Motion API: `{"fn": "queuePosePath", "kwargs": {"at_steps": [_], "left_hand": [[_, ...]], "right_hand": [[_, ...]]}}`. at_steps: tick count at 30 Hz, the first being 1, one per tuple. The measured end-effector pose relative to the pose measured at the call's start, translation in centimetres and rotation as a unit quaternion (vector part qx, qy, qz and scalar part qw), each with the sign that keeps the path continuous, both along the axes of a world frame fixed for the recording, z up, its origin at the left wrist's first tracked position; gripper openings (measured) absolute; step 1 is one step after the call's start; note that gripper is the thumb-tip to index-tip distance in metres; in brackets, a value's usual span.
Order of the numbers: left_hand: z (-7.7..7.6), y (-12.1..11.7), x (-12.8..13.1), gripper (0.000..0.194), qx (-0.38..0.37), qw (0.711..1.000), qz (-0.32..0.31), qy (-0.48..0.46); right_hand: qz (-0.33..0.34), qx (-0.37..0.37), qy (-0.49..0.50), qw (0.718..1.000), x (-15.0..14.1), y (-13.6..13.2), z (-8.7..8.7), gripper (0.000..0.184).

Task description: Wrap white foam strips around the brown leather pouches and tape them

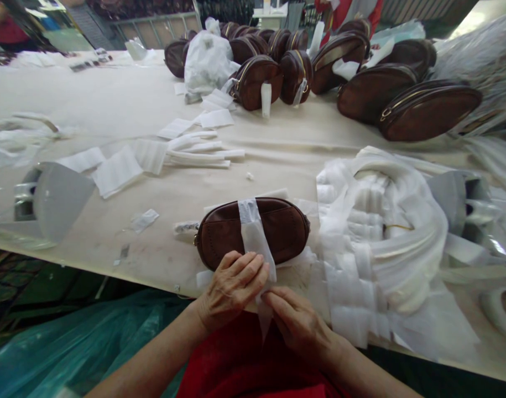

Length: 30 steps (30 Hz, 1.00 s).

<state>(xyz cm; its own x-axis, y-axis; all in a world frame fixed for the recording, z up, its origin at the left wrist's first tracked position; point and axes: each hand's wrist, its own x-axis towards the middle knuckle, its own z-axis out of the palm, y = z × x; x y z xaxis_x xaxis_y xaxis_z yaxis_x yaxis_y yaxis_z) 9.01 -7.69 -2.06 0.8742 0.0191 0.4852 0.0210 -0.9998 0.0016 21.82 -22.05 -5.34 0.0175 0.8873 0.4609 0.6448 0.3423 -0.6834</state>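
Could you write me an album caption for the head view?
Left hand on a white strip across a brown bag, right hand close by, more brown bags beyond.

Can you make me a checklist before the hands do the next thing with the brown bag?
1. Bag resting on the table: ok.
2. White strip lying across the bag: ok.
3. Strip's near end tucked in: not ok, it hangs past the bag's near edge.
4. Left hand by the strip: ok, fingertips touch it.
5. Right hand at the film: ok, it seems to pinch it.
6. Bag's zip closed: cannot tell, it's hidden.
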Motion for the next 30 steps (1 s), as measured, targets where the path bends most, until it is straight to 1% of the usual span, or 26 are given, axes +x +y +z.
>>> {"fn": "queuePosePath", "kwargs": {"at_steps": [4, 9, 12, 15, 18, 24, 27, 30], "left_hand": [[-0.3, 0.1, -0.2, 0.026, 0.004, 1.0, -0.004, -0.015], [-0.7, 0.2, -0.3, 0.024, 0.008, 1.0, -0.002, -0.016], [-0.7, 0.2, -0.3, 0.023, 0.01, 1.0, -0.001, -0.014], [-0.7, 0.2, -0.2, 0.023, 0.009, 1.0, 0.001, -0.019], [-0.6, 0.2, -0.1, 0.023, 0.006, 1.0, 0.002, -0.017], [-0.4, 0.1, -0.3, 0.023, 0.024, 1.0, -0.003, -0.007], [-0.4, 0.2, -0.3, 0.023, 0.034, 0.999, -0.006, -0.008], [-0.5, 0.3, -0.2, 0.021, 0.039, 0.999, -0.011, -0.019]], "right_hand": [[-0.06, 0.047, -0.066, 0.995, -0.3, 0.8, 0.1, 0.029], [-0.074, 0.08, -0.101, 0.989, 0.1, 1.1, 0.3, 0.022], [-0.107, 0.118, -0.135, 0.978, 0.7, 0.7, 0.4, 0.025], [-0.13, 0.116, -0.118, 0.978, 1.0, 0.5, 0.6, 0.026], [-0.102, 0.096, -0.082, 0.987, 0.7, 0.5, 0.9, 0.023], [-0.026, 0.086, 0.01, 0.996, 0.2, 0.4, 0.8, 0.022], [-0.012, 0.069, 0.036, 0.997, 0.4, 0.1, 0.7, 0.024], [-0.017, 0.053, 0.039, 0.998, 0.7, -0.4, 0.4, 0.024]]}}
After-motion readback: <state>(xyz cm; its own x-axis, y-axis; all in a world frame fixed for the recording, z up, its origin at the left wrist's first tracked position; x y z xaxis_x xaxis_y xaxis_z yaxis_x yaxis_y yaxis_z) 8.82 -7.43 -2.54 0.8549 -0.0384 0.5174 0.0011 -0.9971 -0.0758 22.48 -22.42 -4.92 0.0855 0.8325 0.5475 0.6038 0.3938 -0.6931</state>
